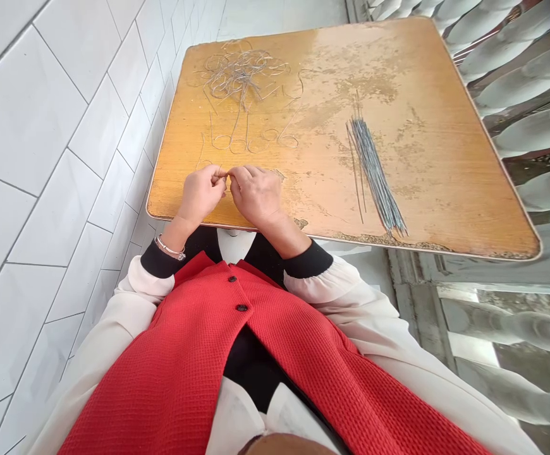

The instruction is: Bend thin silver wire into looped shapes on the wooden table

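Observation:
My left hand (199,194) and my right hand (256,196) rest close together near the front edge of a worn wooden tabletop (398,82). Their fingertips meet around a short thin wire (225,178), which is partly hidden by my fingers. Farther out lies a tangled pile of thin grey wire (239,74). Below it, a row of wires bent into small loops (251,138) sits nearer my hands. To the right of my hands lies a bundle of straight grey wires (374,167), running diagonally toward the front edge.
A white tiled wall (52,158) runs along the tabletop's left side. On the right, a pale baluster railing (531,82) stands beyond the tabletop. The tabletop's finish is peeling, and its front edge is chipped. A metal bracelet (171,248) circles my left wrist.

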The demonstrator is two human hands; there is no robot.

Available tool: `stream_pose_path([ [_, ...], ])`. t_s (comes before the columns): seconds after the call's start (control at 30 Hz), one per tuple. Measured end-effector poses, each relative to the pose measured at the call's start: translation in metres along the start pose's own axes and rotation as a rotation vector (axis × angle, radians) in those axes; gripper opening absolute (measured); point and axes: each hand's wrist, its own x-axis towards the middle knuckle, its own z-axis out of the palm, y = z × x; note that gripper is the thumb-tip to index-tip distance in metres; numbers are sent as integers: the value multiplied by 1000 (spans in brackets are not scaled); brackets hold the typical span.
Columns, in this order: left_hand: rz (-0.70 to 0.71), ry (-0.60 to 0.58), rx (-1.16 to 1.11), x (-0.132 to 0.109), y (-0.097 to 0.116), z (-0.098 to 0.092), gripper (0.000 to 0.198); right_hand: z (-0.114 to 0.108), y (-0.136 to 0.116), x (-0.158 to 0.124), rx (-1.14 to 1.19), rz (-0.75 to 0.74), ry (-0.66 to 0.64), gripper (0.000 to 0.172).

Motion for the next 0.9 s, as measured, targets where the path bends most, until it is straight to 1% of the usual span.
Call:
stream_pose_path([
  [0.13, 70, -17, 3, 2, -5, -1, 19, 5, 2, -1, 7, -37, 52, 30],
  [0.27, 95, -58, -30, 5, -7, -7, 21, 7, 4, -3, 44, -41, 87, 30],
  [0.37, 63, -96, -103, 5, -5, -10, 21, 7, 4, -3, 100, -25, 105, 30],
  [0.43, 5, -97, -161, 4, -2, -9, 20, 6, 4, -3, 165, 4, 115, 31],
  [0.53, -104, -51, -234, 3, 1, -6, 16, 3, 6, -3, 332, 75, 123, 30],
  [0.6, -159, -27, -267, 3, 1, -4, 14, 1, 8, -2, 509, 144, 105, 33],
  [0.7, -195, -8, -304, 5, 0, -5, 14, -2, 12, -2, 822, 284, 40, 42],
  [0.77, -202, -12, -320, 5, 1, -6, 14, -3, 12, 0, 973, 354, -2, 44],
  [0.83, -218, -40, -331, 5, 4, -6, 14, -3, 11, 1, 1025, 382, -16, 38],
  [0.9, -241, -74, -355, 3, 8, -8, 14, -2, 9, 3, 1002, 393, 0, 26],
])
